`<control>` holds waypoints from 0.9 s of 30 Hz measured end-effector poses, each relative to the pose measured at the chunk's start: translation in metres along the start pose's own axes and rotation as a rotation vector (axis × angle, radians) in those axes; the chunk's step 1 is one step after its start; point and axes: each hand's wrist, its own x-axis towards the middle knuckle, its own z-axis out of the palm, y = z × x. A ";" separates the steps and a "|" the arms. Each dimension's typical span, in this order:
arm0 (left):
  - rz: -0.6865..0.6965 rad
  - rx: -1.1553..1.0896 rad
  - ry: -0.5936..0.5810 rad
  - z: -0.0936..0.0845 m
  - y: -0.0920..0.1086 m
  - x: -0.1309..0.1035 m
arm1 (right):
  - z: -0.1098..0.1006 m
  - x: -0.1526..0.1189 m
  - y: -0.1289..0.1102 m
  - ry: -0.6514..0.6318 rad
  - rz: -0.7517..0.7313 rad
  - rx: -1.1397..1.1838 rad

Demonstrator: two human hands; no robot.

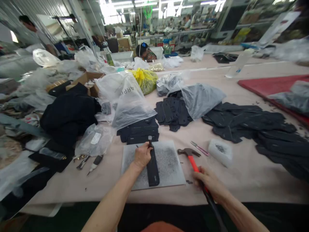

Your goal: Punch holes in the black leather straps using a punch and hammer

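Cluttered table (241, 180): bags (127, 100) and black pieces (253, 124) ring the pad (169, 161).

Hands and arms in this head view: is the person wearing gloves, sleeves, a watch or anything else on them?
Nothing shows on them. The left hand and the right hand are bare, without gloves, and no ring or watch is visible. Both forearms are uncovered as far as the bottom edge of the picture, so no sleeve comes into view.

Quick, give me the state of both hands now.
Left hand: closed on a punch stood on the black strip.
Right hand: closed on the hammer handle.
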 end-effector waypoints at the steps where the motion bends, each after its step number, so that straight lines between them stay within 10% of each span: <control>1: -0.004 -0.012 0.006 0.000 0.000 0.000 | 0.002 -0.003 -0.001 -0.086 0.071 0.214; 6: -0.022 -0.049 0.007 0.002 -0.001 -0.001 | -0.002 -0.028 -0.042 -0.052 0.120 0.422; 14: -0.058 -0.029 -0.012 0.003 -0.002 0.000 | -0.021 -0.102 -0.206 0.570 -1.025 -0.019; 20: -0.076 0.000 -0.045 0.004 -0.003 0.000 | 0.000 -0.077 -0.204 0.281 -1.128 -0.866; 27: -0.066 -0.013 -0.030 0.005 -0.004 0.001 | -0.006 -0.074 -0.206 0.414 -1.080 -0.791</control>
